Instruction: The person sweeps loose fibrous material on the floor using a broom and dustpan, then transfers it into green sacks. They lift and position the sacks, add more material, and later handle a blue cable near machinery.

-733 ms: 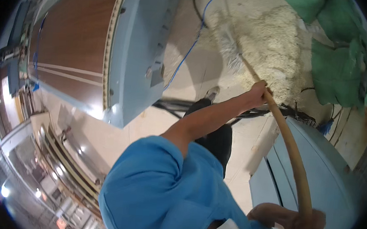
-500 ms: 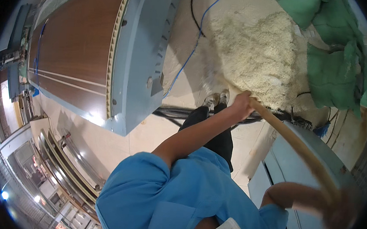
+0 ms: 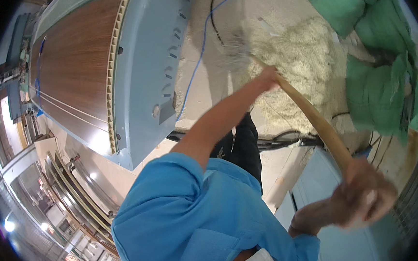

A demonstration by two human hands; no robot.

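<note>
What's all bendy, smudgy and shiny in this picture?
In the head view, straight edges bow toward the black rim; in the head view, the right hand and the broom bristles look smeared; also in the head view, white glare shines near the bottom of the brown panel, and a lamp glows at lower left.

Broom head (image 3: 235, 51) further left, right hand (image 3: 363, 195) forward

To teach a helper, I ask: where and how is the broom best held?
Probably by its bare stick, from the near side: left hand nearer the bristles, right hand at the top end; the long stick slopes back toward the person's right.
</note>
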